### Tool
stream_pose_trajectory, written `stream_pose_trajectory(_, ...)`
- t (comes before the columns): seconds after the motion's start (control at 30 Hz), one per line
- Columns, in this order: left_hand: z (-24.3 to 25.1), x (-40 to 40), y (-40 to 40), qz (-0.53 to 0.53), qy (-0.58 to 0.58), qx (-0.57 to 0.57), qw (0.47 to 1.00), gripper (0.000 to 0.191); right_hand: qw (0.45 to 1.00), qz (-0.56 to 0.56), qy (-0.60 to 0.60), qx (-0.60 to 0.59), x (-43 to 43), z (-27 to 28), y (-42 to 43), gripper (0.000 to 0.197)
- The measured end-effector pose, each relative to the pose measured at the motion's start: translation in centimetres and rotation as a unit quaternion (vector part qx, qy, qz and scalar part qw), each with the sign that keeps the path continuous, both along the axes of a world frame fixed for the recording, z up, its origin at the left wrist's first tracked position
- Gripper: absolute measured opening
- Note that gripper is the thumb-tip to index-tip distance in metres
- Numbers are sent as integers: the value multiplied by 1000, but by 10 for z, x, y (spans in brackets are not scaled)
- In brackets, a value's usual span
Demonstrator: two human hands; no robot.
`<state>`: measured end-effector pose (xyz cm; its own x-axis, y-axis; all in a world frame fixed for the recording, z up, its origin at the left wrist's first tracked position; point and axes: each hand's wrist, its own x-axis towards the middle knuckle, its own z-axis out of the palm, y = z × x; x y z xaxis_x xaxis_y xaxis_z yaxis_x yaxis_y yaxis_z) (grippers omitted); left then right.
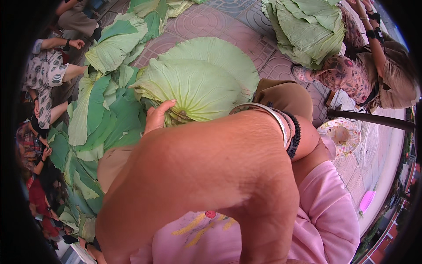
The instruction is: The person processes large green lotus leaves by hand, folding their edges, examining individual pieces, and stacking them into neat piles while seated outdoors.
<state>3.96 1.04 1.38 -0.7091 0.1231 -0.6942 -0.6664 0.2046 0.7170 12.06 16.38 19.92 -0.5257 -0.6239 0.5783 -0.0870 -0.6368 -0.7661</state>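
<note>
A broad pale-green lotus leaf (197, 89), its veins fanning from the stem point, lies over another leaf (214, 48) before my knees. My left hand (157, 115) grips its near left edge, thumb against the leaf; its other fingers are mostly hidden. Very close to the camera, my right hand (197, 168) fills the middle of the view, with a silver bangle (275, 117) and a dark band (294, 135) at the wrist. Its fingertips run out of view, so whether it holds anything cannot be told. It hides my left forearm and part of my lap.
Piled lotus leaves (115, 109) spread along my left side. At the far right a person (379, 66) sits by another leaf stack (306, 29). Several people (43, 72) line the left edge. A dark pole (372, 119) and a floral hat (341, 135) are at right on the paving (197, 23).
</note>
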Motion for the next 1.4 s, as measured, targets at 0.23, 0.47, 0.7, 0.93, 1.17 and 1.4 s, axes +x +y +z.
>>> stream_pose_trajectory(0.23,1,4,1,-70,60,81,992,36,997,57,-46,-19,-3,-7,-3,57)
stream_pose_trajectory(0.47,8,4,0,-65,46,50,996,34,993,95,-62,-13,-4,-4,6,58)
stream_pose_trajectory(0.7,6,4,3,-76,82,81,990,35,993,95,-67,-11,-2,-4,9,59)
stream_pose_trajectory(0.93,5,4,3,-66,59,64,994,34,992,105,-73,-2,-1,-4,9,60)
stream_pose_trajectory(1.17,7,4,8,-13,22,52,998,35,987,132,-86,22,-4,0,7,62)
stream_pose_trajectory(1.4,7,2,10,-58,47,72,995,45,993,7,-39,114,0,-11,-8,56)
